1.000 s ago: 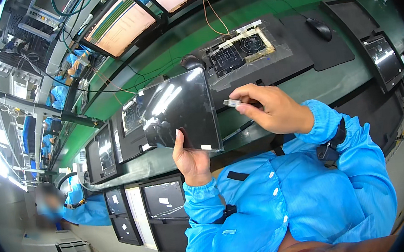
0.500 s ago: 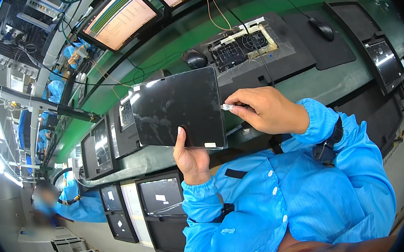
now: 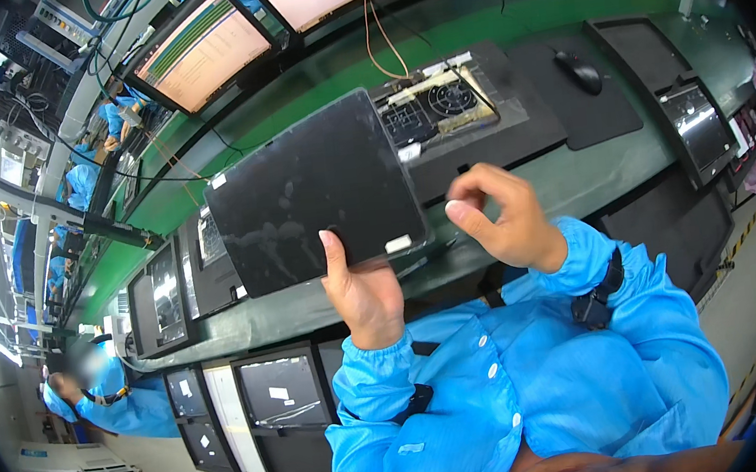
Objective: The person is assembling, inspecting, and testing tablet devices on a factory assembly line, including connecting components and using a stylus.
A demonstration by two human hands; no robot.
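Note:
A black tablet [image 3: 309, 192] with a glossy, smudged face and white labels at two corners is tilted above the bench. My left hand [image 3: 361, 298] grips its lower edge, with the thumb on the face and the other fingers hidden behind. Off the tablet's right edge, my right hand [image 3: 510, 217] is raised with thumb and index finger curled close together; nothing shows in them. A white cable connector [image 3: 410, 152] lies just beyond the tablet's right edge, on the black fixture [image 3: 443, 105].
Two monitors [image 3: 202, 52] stand at the back. A black mouse [image 3: 578, 73] rests on a mat at right, beside a black tray [image 3: 696, 120] with a panel. More trays [image 3: 285, 402] sit below the bench edge. Another person [image 3: 103, 385] in blue is at far left.
My right hand has let go of the cable connector and drawn away from the tablet's edge. The connector now lies on the fixture. The tablet has tilted and shifted left in view.

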